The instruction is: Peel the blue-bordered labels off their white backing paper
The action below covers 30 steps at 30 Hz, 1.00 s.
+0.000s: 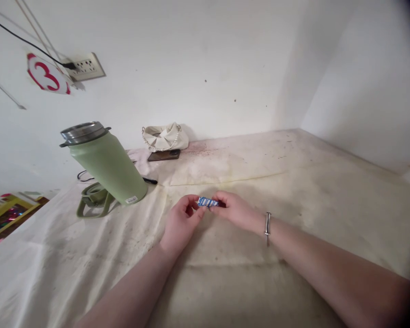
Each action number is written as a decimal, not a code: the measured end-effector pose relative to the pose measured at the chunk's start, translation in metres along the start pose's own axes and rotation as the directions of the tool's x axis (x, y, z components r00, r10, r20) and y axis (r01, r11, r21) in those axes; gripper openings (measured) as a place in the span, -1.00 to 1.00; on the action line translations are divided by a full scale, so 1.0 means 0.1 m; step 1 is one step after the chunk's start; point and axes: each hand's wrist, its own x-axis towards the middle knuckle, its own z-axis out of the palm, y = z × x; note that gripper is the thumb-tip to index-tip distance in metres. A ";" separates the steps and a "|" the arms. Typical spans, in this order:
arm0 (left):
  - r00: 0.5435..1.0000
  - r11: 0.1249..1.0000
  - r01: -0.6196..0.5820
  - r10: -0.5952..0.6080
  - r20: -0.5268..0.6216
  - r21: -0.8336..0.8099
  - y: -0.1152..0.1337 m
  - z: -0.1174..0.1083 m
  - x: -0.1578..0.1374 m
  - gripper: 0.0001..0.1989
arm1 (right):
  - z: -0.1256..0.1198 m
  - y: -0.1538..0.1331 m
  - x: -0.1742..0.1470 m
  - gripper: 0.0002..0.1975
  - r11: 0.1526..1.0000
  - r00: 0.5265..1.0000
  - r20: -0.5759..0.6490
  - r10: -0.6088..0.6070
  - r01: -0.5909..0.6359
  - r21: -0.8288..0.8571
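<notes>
A small blue-and-white striped piece (208, 202) is held between my two hands, just above the cloth-covered table. Its exact kind cannot be made out. My left hand (181, 218) pinches its left end between thumb and fingers. On the other end, the fingers of my right hand (234, 208) are closed and hide part of it. A silver bracelet (267, 223) circles my right wrist.
A green metal bottle (109, 166) stands open at the left, its green lid (94, 196) beside it. Behind are a black pen (150, 181), a phone (164, 155) and a white bag (166, 136) near the wall. A socket (87, 67) with a plugged cable is above.
</notes>
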 end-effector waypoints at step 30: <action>0.977 0.815 -0.176 0.215 -0.006 0.552 0.14 -0.05 -0.06 -0.83 | 0.06 -0.02 -0.01 -0.82 0.961 0.986 -0.163 0.034 0.013 0.276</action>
